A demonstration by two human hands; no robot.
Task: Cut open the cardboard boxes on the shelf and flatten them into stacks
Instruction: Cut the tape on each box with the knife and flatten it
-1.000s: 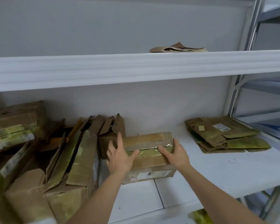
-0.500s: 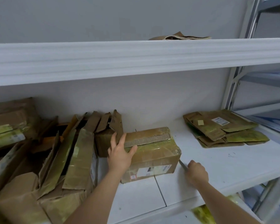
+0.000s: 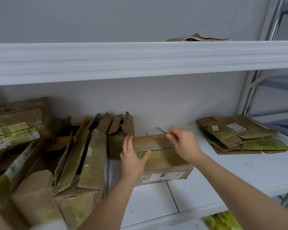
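A small taped cardboard box (image 3: 163,165) lies on the white shelf (image 3: 239,170) in the middle of the view. My left hand (image 3: 133,156) rests flat on its top left end, fingers spread. Above the box's far top edge, my right hand (image 3: 183,143) grips a small knife (image 3: 161,129) whose blade points left. A stack of flattened boxes (image 3: 239,135) lies on the shelf to the right.
Several opened and crumpled boxes (image 3: 76,163) crowd the left half of the shelf. More taped boxes (image 3: 15,127) are piled at the far left. An upper shelf (image 3: 140,57) carries flattened cardboard (image 3: 199,39). A metal rack upright (image 3: 253,90) stands on the right.
My right hand left the box top, picked the knife up from the shelf beside the box, and raised it over the box's far edge. My left hand stayed on the box.
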